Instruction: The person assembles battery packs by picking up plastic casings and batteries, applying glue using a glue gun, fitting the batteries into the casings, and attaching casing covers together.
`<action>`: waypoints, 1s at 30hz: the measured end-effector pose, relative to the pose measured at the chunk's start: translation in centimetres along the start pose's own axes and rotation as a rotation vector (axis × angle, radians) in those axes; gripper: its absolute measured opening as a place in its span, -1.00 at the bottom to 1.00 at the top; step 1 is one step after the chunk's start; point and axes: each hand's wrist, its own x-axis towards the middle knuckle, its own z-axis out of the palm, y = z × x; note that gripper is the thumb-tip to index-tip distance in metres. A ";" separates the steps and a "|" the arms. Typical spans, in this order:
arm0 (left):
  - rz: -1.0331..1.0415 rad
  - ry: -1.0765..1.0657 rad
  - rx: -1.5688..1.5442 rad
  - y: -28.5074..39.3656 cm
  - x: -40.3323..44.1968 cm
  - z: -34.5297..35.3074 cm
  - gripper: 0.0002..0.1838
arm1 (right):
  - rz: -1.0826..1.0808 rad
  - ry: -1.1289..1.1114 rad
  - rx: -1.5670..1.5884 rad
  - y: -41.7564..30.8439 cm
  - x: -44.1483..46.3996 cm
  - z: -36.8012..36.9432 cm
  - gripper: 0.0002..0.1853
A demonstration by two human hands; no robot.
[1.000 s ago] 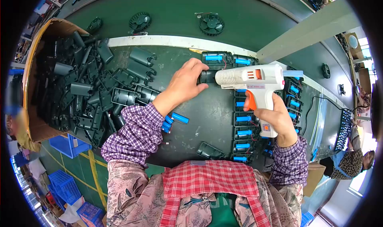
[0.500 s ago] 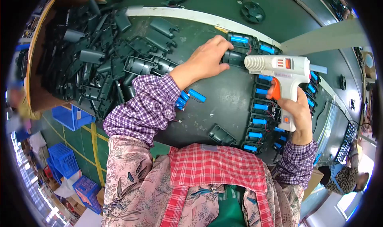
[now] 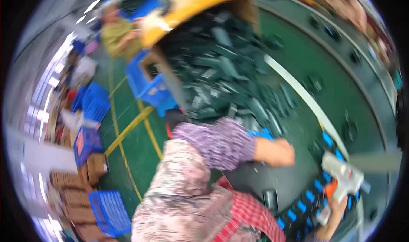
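Observation:
My right hand [image 3: 337, 206] is wrapped round the handle of a white hot glue gun [image 3: 344, 174] with an orange trigger. The gun is over a line of black plastic housings with blue cylindrical cells [image 3: 301, 206] in them. Over the dark work table [image 3: 294, 174], my left hand [image 3: 277, 152] is smeared by motion, and its fingers do not show clearly. Beside its wrist lie a few loose blue cells [image 3: 265, 133]. A single black housing [image 3: 270, 199] lies near the table's front edge, by the red checked apron.
A tipped cardboard box [image 3: 187, 10] spills a heap of black plastic shells [image 3: 221, 67] onto the table. Blue crates [image 3: 149, 84] stand on the floor beside it. Another person [image 3: 119, 35] is beyond the box. A white strip [image 3: 298, 91] runs along the table.
The view has swung left and blurred, bringing more of the box and floor into sight. My left hand has come away from the black housing near the gun. My right hand still holds the glue gun.

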 end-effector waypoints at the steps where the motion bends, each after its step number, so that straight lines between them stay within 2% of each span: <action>1: 0.011 0.099 0.019 -0.4 -0.2 0.0 -0.84 | -0.015 -0.031 -0.015 0.9 1.2 -0.2 -0.57; 4: -0.087 0.270 -0.035 1.0 0.7 -4.5 -0.83 | -0.046 -0.090 -0.047 3.2 3.5 -2.5 -0.70; 6: -0.058 0.590 -0.535 1.5 1.3 -6.7 -0.80 | -0.072 -0.082 -0.010 3.6 4.5 -2.2 -0.75; 7: -0.047 0.589 -0.543 1.0 1.2 -6.5 -0.80 | -0.078 -0.063 0.006 4.0 4.4 -2.4 -0.77; 9: -0.234 0.539 -0.848 0.1 2.5 -4.2 -0.73 | -0.063 -0.012 0.001 2.4 3.2 -1.1 -0.61; 11: -0.343 0.540 -0.881 -0.6 1.9 -3.7 -0.68 | -0.063 0.107 -0.032 -0.5 -0.2 1.2 -0.45; 12: -0.407 0.539 -0.865 -0.3 2.0 -3.5 -0.76 | -0.077 0.151 -0.064 -2.3 -1.6 2.3 -0.37; 13: -0.349 0.495 -0.889 -1.3 2.1 -2.6 -0.82 | 0.025 0.102 -0.052 -5.6 -2.2 4.2 -0.30; 14: -0.439 0.366 -1.119 -1.6 2.0 -2.2 -0.81 | 0.030 0.046 -0.012 -5.9 -2.1 3.8 -0.40; 15: -0.440 0.485 -1.139 -0.9 2.1 -2.1 -0.85 | 0.035 -0.032 0.042 -6.2 -2.0 3.8 -0.42; 16: -0.431 0.467 -1.034 -0.7 1.9 -2.4 -0.86 | 0.091 0.034 -0.059 -6.8 -2.3 4.1 -0.31; 17: -0.415 0.432 -1.038 -0.3 2.4 -2.2 -0.86 | 0.072 0.036 -0.020 -6.9 -2.4 4.3 -0.33; 19: -0.205 0.565 -0.658 0.0 3.3 -1.9 -0.85 | 0.081 0.016 -0.010 -6.9 -2.1 4.0 -0.34; 20: -0.249 0.474 -0.699 0.8 3.6 -2.2 -0.85 | 0.077 0.023 -0.006 -6.7 -2.1 3.9 -0.34; 21: -0.247 0.473 -0.698 0.5 3.7 -1.6 -0.85 | 0.081 0.025 0.009 -6.5 -1.9 3.8 -0.34; 23: -0.094 0.416 -0.248 0.1 3.4 -0.9 -0.85 | 0.095 0.021 0.027 -6.0 -1.7 3.5 -0.34; 25: -0.135 0.385 -0.355 0.2 3.1 -1.0 -0.82 | 0.081 -0.008 0.047 -5.4 -1.7 3.2 -0.34; 28: -0.148 0.495 -0.465 0.2 3.6 -1.3 -0.82 | 0.096 -0.010 0.046 -5.0 -1.8 2.7 -0.34; 30: -0.278 0.331 -0.315 0.3 3.9 -0.9 -0.81 | 0.101 -0.010 0.053 -5.0 -1.6 2.7 -0.35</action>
